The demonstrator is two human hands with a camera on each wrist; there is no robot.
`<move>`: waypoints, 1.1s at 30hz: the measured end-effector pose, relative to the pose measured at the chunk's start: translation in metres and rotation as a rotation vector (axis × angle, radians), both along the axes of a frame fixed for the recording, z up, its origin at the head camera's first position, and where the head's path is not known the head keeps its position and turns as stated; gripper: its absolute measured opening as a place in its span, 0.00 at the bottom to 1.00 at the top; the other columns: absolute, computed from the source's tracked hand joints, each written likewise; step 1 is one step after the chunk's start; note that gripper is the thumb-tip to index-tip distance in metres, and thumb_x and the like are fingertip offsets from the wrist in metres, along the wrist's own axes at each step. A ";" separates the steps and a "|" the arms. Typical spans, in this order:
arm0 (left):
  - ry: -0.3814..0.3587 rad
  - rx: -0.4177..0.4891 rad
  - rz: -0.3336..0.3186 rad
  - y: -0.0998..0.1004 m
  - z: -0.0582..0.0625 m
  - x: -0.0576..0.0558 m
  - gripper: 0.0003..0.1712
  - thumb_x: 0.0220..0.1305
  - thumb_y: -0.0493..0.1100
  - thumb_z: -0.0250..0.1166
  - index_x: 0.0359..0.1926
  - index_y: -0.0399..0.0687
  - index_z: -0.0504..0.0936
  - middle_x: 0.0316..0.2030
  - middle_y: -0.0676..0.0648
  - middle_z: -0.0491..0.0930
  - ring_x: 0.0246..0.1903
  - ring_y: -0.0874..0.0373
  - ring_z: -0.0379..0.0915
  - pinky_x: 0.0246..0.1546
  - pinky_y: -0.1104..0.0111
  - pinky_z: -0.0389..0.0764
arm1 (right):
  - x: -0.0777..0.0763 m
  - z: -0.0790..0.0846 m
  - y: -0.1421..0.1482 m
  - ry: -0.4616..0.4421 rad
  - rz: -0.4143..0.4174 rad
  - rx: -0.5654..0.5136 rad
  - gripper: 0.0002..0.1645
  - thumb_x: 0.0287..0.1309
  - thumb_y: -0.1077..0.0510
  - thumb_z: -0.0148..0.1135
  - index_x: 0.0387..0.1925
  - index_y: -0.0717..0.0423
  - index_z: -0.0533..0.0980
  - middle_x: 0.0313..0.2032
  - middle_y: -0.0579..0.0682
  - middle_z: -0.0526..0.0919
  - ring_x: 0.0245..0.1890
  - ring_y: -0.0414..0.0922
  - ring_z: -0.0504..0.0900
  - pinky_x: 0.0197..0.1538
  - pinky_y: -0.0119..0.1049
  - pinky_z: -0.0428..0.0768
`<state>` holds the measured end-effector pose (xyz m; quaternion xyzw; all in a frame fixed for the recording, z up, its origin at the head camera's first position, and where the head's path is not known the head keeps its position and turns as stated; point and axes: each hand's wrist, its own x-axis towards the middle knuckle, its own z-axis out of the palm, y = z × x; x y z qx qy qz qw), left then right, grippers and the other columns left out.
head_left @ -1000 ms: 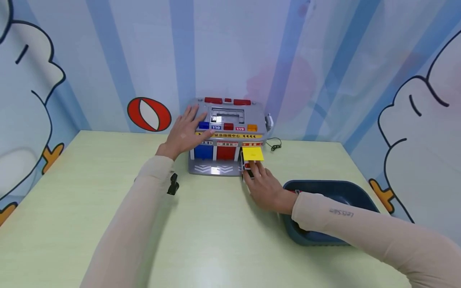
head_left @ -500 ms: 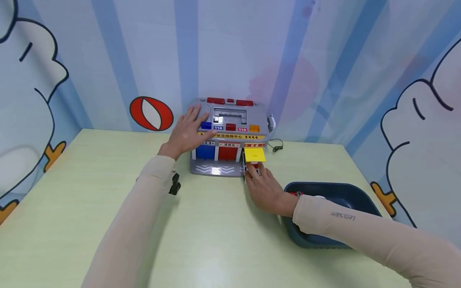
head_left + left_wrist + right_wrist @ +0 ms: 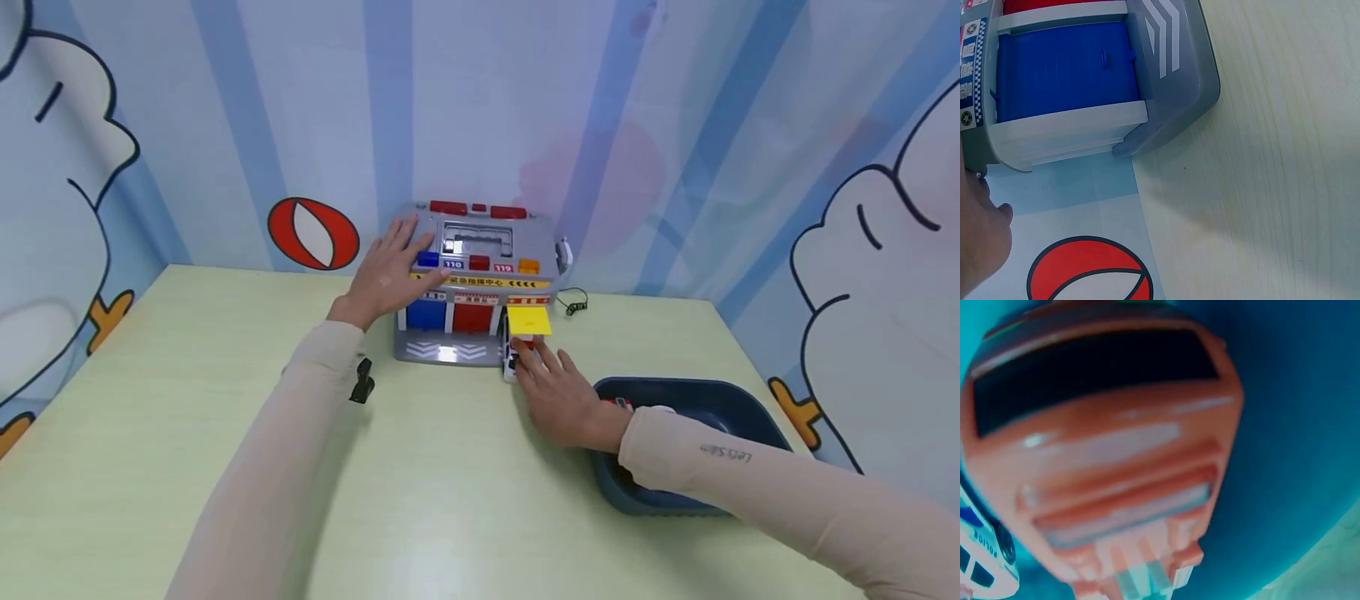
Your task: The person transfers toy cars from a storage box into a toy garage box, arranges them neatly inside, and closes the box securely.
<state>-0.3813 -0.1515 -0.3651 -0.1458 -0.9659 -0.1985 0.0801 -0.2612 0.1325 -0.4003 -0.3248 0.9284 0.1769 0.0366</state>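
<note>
A grey toy emergency station (image 3: 536, 242) stands at the back of the table, its blue door (image 3: 426, 315) and red door (image 3: 472, 318) down. Its yellow door (image 3: 529, 321) is raised. My left hand (image 3: 386, 275) lies spread over the station's top left corner; in the left wrist view part of the hand (image 3: 982, 240) shows beside the station (image 3: 1182, 81). Under the yellow door a small white toy car (image 3: 510, 367) with red and black parts sticks out of the bay. My right hand (image 3: 558, 396) holds this car from above, its fingers partly hiding it.
A dark blue bin (image 3: 720, 390) sits on the table beneath my right forearm. In the right wrist view it holds an orange-red toy vehicle (image 3: 1110, 437) and a white police car (image 3: 985, 556). A coiled black cord (image 3: 576, 307) lies right of the station.
My right hand has shifted slightly right and toward me, and more of the white car's near end shows. The left hand stays on the station.
</note>
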 end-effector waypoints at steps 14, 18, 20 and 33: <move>-0.005 -0.003 0.009 0.001 0.000 0.000 0.48 0.66 0.72 0.50 0.79 0.58 0.50 0.81 0.46 0.35 0.80 0.46 0.24 0.77 0.42 0.40 | 0.002 0.001 0.002 0.007 -0.031 0.074 0.41 0.67 0.48 0.60 0.75 0.59 0.59 0.79 0.59 0.46 0.79 0.59 0.50 0.74 0.63 0.59; -0.007 0.006 0.008 0.000 0.000 0.000 0.48 0.66 0.71 0.50 0.79 0.57 0.50 0.81 0.46 0.35 0.80 0.46 0.24 0.77 0.43 0.39 | 0.003 -0.001 0.002 0.024 -0.023 0.076 0.39 0.69 0.47 0.58 0.74 0.59 0.61 0.79 0.60 0.46 0.78 0.58 0.50 0.73 0.63 0.60; -0.008 0.006 0.007 0.000 0.000 0.001 0.48 0.66 0.71 0.50 0.79 0.57 0.50 0.81 0.46 0.35 0.80 0.46 0.24 0.77 0.43 0.39 | 0.004 -0.001 0.002 0.042 -0.013 0.082 0.38 0.69 0.48 0.57 0.74 0.60 0.61 0.79 0.60 0.47 0.78 0.58 0.52 0.73 0.63 0.61; -0.013 0.009 0.003 0.001 0.001 0.000 0.48 0.66 0.72 0.50 0.79 0.58 0.50 0.81 0.47 0.34 0.80 0.47 0.23 0.77 0.43 0.38 | 0.007 0.000 0.007 0.020 0.015 0.119 0.39 0.70 0.47 0.57 0.75 0.58 0.59 0.78 0.61 0.49 0.77 0.59 0.56 0.74 0.57 0.62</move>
